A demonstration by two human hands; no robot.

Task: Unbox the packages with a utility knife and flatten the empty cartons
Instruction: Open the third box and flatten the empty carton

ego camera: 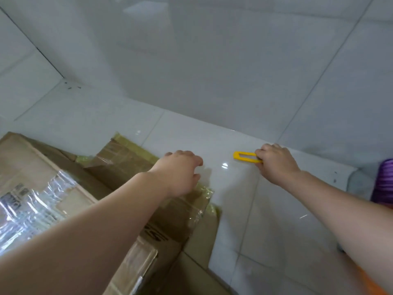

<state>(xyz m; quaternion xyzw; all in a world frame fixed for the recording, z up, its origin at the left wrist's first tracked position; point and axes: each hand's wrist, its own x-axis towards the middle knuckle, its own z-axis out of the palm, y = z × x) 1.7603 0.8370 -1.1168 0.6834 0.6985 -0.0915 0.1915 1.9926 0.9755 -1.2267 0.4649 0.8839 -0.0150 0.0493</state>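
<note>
A person's right hand curls its fingers round a yellow utility knife lying on the glossy white tiled floor, apparently picking it up or setting it down. The left hand, fingers loosely bent and gripping nothing, hovers over the outer flap of a brown corrugated carton that lies at the left on the floor. The carton is creased, wrapped in crinkled clear tape and yellowed tape strips. Cutting looks to be the step in hand; next, the blade must meet a taped seam.
</note>
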